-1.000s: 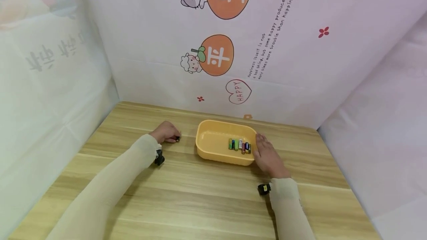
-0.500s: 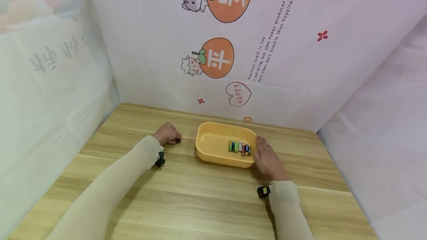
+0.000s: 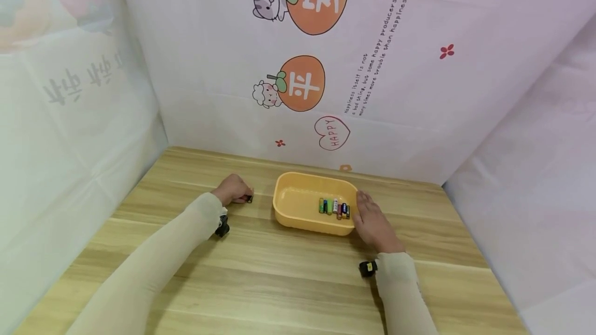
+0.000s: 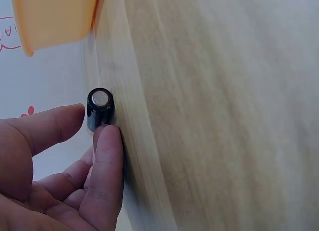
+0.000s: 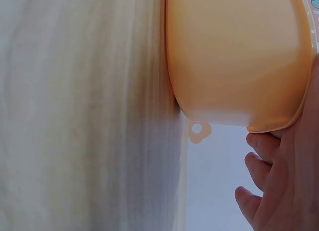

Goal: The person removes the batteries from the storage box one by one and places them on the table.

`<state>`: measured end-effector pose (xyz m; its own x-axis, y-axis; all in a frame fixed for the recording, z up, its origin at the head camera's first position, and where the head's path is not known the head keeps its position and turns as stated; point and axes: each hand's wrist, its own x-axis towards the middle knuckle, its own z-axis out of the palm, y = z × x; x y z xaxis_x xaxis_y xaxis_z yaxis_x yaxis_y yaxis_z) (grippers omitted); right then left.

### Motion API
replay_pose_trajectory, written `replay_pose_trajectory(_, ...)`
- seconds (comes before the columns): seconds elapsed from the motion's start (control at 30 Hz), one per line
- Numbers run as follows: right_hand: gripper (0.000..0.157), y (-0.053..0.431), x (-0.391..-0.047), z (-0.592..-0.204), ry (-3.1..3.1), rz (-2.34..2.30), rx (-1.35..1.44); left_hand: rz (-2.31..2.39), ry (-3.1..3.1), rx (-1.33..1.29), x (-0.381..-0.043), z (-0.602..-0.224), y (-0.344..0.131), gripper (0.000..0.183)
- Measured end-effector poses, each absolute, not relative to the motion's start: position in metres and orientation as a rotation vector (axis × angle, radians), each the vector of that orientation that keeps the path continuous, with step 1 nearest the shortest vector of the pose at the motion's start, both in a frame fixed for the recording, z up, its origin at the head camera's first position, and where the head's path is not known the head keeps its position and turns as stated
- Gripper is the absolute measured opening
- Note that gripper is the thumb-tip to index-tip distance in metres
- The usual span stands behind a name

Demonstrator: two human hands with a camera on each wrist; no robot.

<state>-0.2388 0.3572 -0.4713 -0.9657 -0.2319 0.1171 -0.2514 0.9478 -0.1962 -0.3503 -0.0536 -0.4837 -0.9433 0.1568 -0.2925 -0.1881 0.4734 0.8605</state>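
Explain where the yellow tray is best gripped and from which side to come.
Probably the lip at both short ends of the yellow tray, coming from outside. Its wall rises from the table and the lip juts outward; the batteries lie inside toward the right end, so reaching inside might disturb them. The right hand touches that end from outside.

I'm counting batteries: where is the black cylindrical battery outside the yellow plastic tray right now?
In the head view, the black cylindrical battery is left of the yellow plastic tray, at the fingertips of the person's left hand.
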Motion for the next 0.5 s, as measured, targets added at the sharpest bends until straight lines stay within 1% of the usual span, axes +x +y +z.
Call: replay_pose_trajectory(0.5,0.058,0.3575,-0.2387,-0.4707,-3.023,0.341,0.388,1.374,2.450,0.003,-0.3469,-0.4815,-0.0541,0.016)
